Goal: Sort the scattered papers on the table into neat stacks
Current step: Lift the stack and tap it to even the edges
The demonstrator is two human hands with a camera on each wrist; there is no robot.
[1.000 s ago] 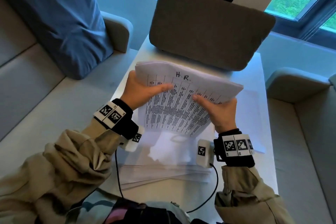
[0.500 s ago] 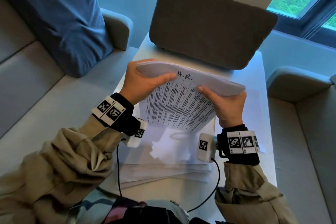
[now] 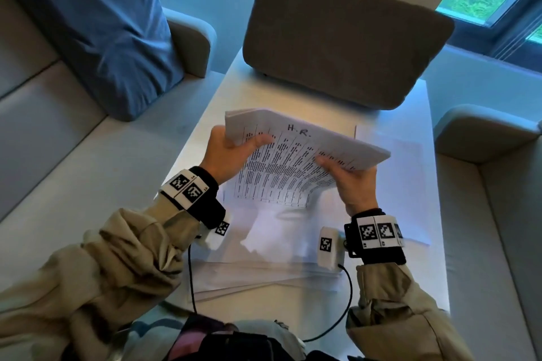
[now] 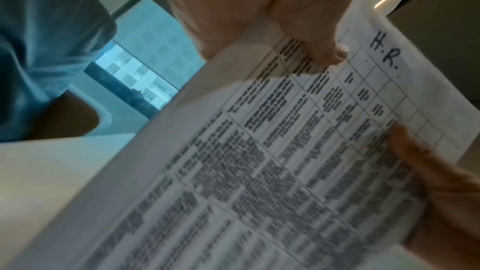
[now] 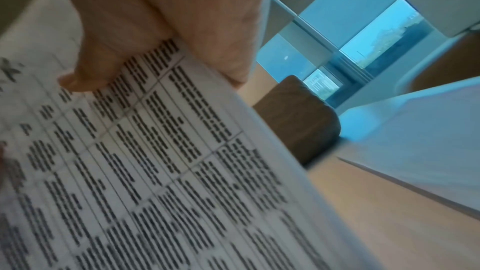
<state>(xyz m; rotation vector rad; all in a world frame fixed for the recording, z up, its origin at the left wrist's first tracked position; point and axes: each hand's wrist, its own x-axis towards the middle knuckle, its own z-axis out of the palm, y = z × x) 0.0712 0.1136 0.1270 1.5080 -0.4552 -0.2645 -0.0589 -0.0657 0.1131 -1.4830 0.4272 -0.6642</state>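
Observation:
I hold a thick bundle of printed papers (image 3: 293, 161) above the white table (image 3: 410, 287), tilted with its top edge away from me. Its top sheet carries a printed grid and a handwritten "H.R." (image 4: 384, 52). My left hand (image 3: 231, 152) grips the bundle's left edge, thumb (image 4: 324, 56) on the top sheet. My right hand (image 3: 349, 176) grips the right edge, thumb (image 5: 85, 81) on the print. A loose pile of white sheets (image 3: 264, 269) lies on the table under my wrists, and a single sheet (image 3: 401, 184) lies to the right.
A grey padded chair back (image 3: 340, 32) stands at the table's far end. Pale sofa seats (image 3: 58, 155) flank the table on both sides, and a blue cushion (image 3: 96, 23) leans at the far left. A black cable (image 3: 337, 328) runs from my right wrist device.
The bundle has dropped lower and tipped flatter toward the table, both hands moving down with it. My grip on its two edges is unchanged.

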